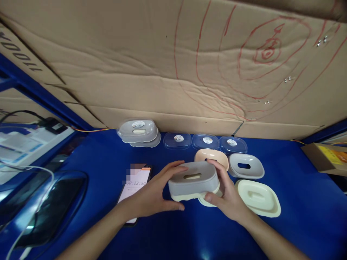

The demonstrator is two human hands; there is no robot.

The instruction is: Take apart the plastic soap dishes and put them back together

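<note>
Between my two hands is a grey oval soap dish [193, 186] with a slot in its top and a cream part fitted beneath it. My left hand [158, 193] grips its left end, fingers on the upper edge and thumb low in front. On the right end, my right hand [226, 191] has its fingers behind and its thumb at the front lower edge. Partly hidden under the held dish is another cream piece [207, 201]. A peach dish [202, 155] lies just behind, a second grey dish [246, 167] and a cream tray [258, 198] to the right.
Three clear lids [177, 140] line the back by a cardboard wall [121, 61]. Stacked grey dishes under a clear lid [138, 131] stand at back left. A phone [135, 191] showing a timer lies left, near cables and a dark tablet [51, 206]. A cardboard box [322, 159] sits far right.
</note>
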